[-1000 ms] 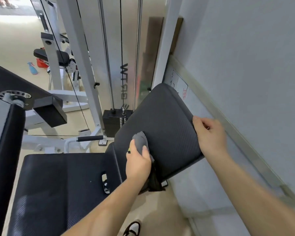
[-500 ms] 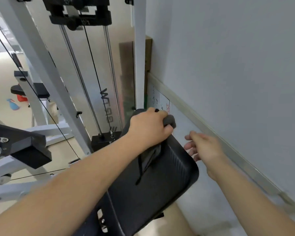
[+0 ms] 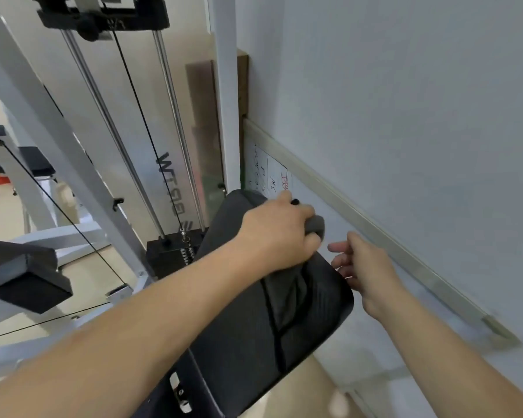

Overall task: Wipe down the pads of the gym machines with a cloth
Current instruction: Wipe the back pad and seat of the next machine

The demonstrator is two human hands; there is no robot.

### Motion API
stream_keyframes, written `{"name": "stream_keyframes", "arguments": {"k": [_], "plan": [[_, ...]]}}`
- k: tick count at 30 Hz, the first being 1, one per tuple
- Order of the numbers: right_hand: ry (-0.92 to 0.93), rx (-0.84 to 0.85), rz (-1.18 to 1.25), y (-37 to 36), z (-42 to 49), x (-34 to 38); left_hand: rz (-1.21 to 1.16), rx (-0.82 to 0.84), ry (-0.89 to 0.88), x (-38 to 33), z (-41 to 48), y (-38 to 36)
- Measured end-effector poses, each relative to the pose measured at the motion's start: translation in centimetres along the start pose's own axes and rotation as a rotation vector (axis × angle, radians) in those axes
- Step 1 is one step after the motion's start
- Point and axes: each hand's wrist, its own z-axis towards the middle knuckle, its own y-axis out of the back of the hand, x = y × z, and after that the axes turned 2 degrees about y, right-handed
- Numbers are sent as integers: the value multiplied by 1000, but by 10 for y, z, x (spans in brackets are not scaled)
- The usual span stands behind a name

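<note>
A black ribbed back pad (image 3: 311, 327) of a gym machine tilts up in the middle of the view. My left hand (image 3: 280, 233) grips a dark grey cloth (image 3: 314, 225) and presses it on the pad's upper right part, and a loose end of the cloth hangs down over the pad face. My right hand (image 3: 364, 267) hovers just off the pad's right edge, next to the wall, with loosely curled fingers that hold nothing.
A grey wall with a metal rail (image 3: 360, 215) runs close on the right. Behind the pad stand the weight stack (image 3: 171, 251), guide rods, a cable and the white frame (image 3: 52, 137). Another black pad (image 3: 21, 276) sits at left.
My left hand swept the cloth from the pad's lower middle up to its top right part. My right hand let go of the pad's right edge and now hovers beside it. The view tilted upward.
</note>
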Motion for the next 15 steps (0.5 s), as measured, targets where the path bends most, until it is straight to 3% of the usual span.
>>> {"name": "stream_keyframes", "arguments": {"k": [2,4,10,15], "plan": [[4,-19,-38,9,-2,-8,99,-6,121,16,27,3],[8,-30,-44,17,-8,-14,155,0,124,2,26,-3],[20,-12,-34,42,-24,-37,135,-155,-83,-65,-46,-29],[-22,46,34,58,-35,-63,253,-237,-262,-75,-87,-45]]}}
